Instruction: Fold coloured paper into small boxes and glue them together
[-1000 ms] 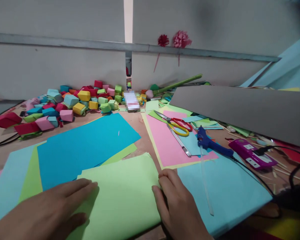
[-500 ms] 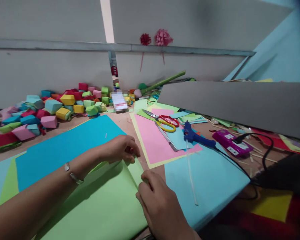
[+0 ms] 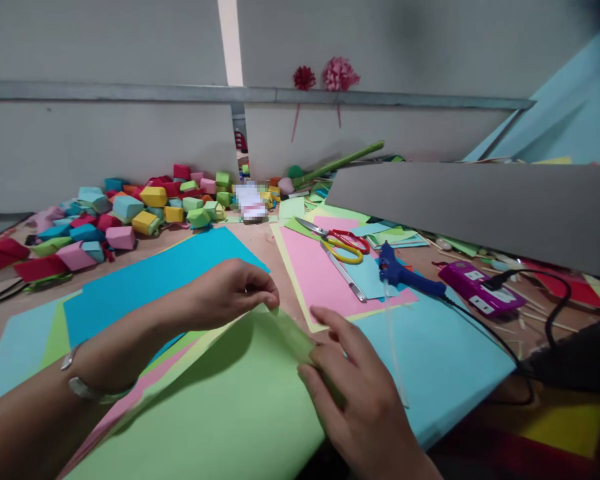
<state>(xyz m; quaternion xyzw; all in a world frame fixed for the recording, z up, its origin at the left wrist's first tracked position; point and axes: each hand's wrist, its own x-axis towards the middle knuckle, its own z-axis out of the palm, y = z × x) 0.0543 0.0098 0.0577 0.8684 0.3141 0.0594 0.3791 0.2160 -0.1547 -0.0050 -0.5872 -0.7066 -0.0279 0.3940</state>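
Note:
A light green paper sheet (image 3: 220, 407) lies in front of me on the table, its far corner lifted off the surface. My left hand (image 3: 230, 293) reaches across and pinches that far corner between thumb and fingers. My right hand (image 3: 365, 400) rests on the sheet's right edge, thumb pressed on the paper and fingers stretched out over a light blue sheet (image 3: 440, 360). A bracelet (image 3: 83, 387) sits on my left wrist.
A darker blue sheet (image 3: 150, 280) lies to the left, a pink sheet (image 3: 320, 280) beyond. Scissors (image 3: 340, 241), a blue glue gun (image 3: 410, 280) with its cord, and a purple power strip (image 3: 480, 288) lie to the right. Folded paper boxes (image 3: 130, 210) pile at the back left. A grey board (image 3: 480, 207) overhangs on the right.
My left hand moved from lying flat on the green sheet to pinching its far corner and has raised it. The right hand shifted along the sheet's right edge, fingers now spread.

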